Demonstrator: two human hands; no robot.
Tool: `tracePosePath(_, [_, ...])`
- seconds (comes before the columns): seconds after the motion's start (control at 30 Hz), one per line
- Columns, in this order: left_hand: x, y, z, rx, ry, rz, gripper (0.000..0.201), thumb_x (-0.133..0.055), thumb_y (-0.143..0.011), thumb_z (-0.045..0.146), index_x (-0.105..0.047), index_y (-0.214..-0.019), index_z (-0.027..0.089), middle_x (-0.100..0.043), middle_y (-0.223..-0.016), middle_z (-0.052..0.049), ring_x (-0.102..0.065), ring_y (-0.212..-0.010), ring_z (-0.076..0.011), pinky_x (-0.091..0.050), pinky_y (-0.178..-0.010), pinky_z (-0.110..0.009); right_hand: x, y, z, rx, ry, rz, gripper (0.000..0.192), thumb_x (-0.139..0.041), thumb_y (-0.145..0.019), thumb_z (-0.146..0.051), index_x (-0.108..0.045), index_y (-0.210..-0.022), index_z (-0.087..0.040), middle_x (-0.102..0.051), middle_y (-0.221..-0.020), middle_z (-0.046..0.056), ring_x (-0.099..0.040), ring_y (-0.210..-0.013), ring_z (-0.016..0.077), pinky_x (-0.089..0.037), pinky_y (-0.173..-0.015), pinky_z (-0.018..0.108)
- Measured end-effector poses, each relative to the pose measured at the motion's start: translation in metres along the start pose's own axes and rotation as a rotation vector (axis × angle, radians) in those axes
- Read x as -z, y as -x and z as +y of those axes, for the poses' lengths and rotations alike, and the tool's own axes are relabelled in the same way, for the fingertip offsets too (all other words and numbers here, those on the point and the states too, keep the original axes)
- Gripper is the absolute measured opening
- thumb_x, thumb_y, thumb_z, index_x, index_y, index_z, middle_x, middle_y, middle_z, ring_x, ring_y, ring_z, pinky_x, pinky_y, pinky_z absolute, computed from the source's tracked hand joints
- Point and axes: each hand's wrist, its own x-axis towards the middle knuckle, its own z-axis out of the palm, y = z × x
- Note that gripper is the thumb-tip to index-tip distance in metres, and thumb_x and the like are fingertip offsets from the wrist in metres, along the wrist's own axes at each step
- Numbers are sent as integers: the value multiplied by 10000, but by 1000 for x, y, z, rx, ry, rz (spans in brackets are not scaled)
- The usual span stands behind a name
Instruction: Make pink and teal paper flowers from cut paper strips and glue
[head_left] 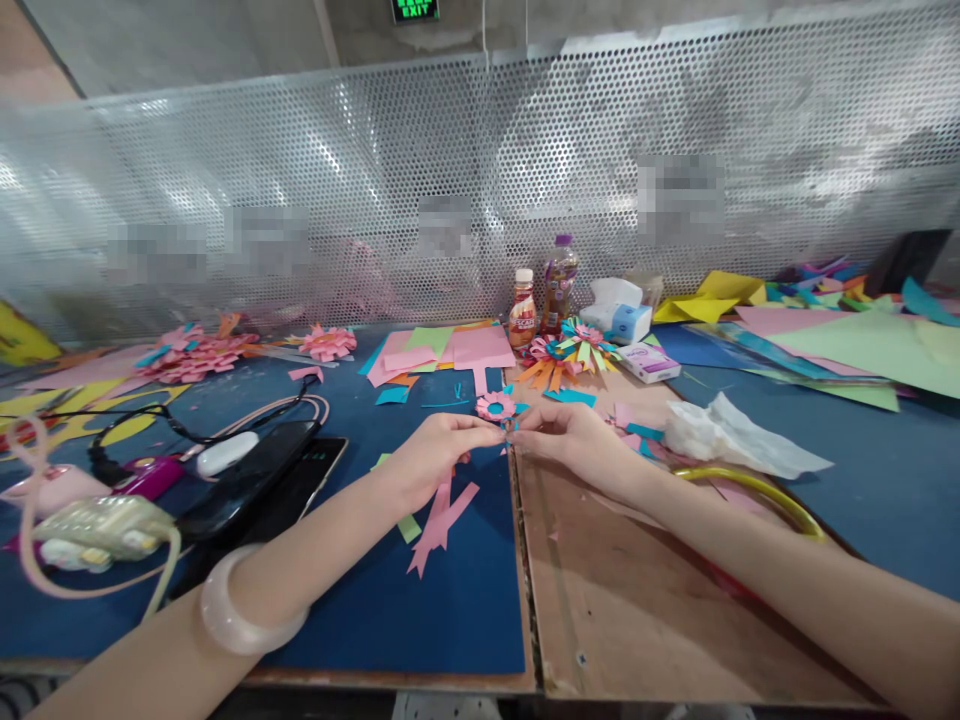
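My left hand [442, 448] and my right hand [570, 440] meet near the middle of the table, thumbs and forefingers pinched. Between their fingertips is a small blue paper piece [511, 426], mostly hidden by the fingers. Just beyond them lies a pink paper flower [495, 405] with bits of blue paper at its edge. Under and in front of my left hand are pink paper strips [442, 525] with notched ends, and a light green strip [409, 528] lies beside them.
Phones [251, 480], cables and a power strip [105, 530] crowd the left. Behind stand two bottles [523, 315], a tissue pack [626, 322] and finished paper rosettes [551, 365]. Crumpled tissue [720, 435] and a yellow ring [757, 490] lie right. A perforated metal screen [420, 150] closes the back.
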Motion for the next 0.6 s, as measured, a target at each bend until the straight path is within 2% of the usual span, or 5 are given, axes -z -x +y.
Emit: tracePosePath(0.6, [0,0,0,-4,8,-6,229,-674,-652,369,-696,-758,167,-653,-840,-51,-507,-777,-164,-333,-712,-304,0,1,2,10,-14,-4,244,-652,-704,-406,-629,-693,-164,-598,-709,1,-501,-635,118,-365,-591,242])
